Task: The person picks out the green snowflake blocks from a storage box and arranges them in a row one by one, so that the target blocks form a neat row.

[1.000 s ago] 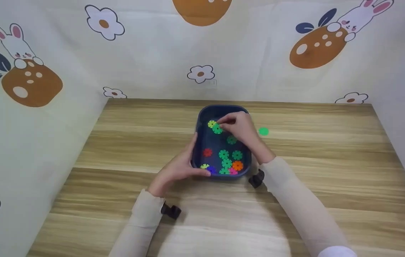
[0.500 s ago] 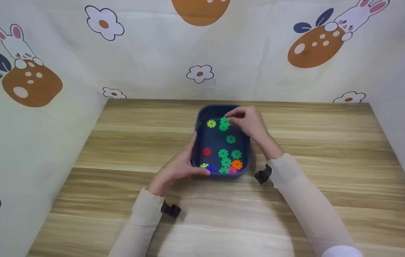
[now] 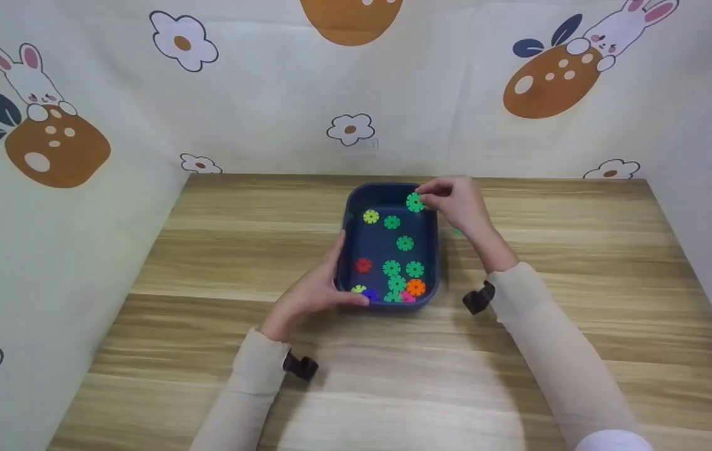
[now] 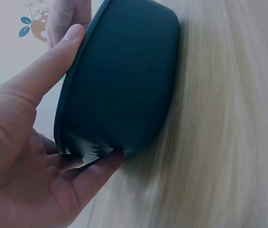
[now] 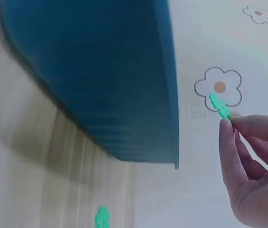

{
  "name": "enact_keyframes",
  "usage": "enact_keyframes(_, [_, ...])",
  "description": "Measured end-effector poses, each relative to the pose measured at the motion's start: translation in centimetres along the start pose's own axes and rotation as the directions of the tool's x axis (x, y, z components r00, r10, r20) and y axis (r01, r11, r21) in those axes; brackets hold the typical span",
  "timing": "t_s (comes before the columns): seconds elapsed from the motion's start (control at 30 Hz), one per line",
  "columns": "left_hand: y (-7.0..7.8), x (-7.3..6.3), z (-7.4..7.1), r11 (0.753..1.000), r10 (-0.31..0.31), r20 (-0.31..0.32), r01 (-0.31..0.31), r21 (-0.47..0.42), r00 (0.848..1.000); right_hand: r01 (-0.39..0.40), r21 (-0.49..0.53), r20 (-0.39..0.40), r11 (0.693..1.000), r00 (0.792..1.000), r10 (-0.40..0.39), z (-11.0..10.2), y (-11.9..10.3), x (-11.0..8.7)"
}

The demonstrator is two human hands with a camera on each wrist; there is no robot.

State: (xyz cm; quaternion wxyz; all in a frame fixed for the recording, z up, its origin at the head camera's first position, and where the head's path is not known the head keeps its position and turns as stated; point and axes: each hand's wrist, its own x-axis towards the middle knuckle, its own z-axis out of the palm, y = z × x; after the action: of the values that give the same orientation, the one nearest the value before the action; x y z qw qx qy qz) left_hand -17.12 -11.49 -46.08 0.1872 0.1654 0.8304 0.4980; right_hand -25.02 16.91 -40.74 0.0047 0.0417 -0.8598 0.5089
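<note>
A dark blue plastic basin (image 3: pixel 387 250) stands on the wooden table, with several notched plastic discs inside. My left hand (image 3: pixel 312 291) grips its near left corner. In the left wrist view the thumb lies on the rim of the basin (image 4: pixel 124 71) and the fingers press its side wall. Over the far right corner, my right hand (image 3: pixel 461 202) pinches a green notched disc (image 3: pixel 415 202) between thumb and finger. The right wrist view shows that green disc (image 5: pixel 219 105) edge-on, held higher than the rim.
Another green disc (image 5: pixel 102 217) lies on the table right of the basin, mostly hidden by my right wrist in the head view. Inside the basin are a yellow disc (image 3: pixel 371 217), a red disc (image 3: pixel 363 265) and an orange disc (image 3: pixel 415 287). A patterned backdrop (image 3: pixel 268 94) stands behind.
My right hand, pinching the green disc, has moved right and away from the body, from beside the yellow disc to the basin's far right corner. My left hand has stayed on the basin.
</note>
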Motion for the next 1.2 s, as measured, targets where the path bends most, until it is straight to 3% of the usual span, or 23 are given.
enact_keyframes(0.37, [-0.2, -0.2, 0.0, 0.999, -0.042, -0.018, 0.042, -0.009, 0.999, 0.002, -0.005, -0.025, 1.000, 1.000, -0.002, -1.4, 1.3, 0.1])
enact_keyframes(0.93, [-0.2, -0.1, -0.1, 1.000, 0.005, -0.011, -0.006, -0.012, 1.000, -0.043, -0.006, -0.086, 0.999, 0.995, 0.042, -4.2, 4.0, -0.2])
enact_keyframes(1.2, [0.1, -0.2, 0.0, 1.000, -0.027, -0.009, 0.028, 0.012, 1.000, -0.063, -0.005, -0.107, 0.998, 0.992, 0.062, -5.6, 5.3, -0.6])
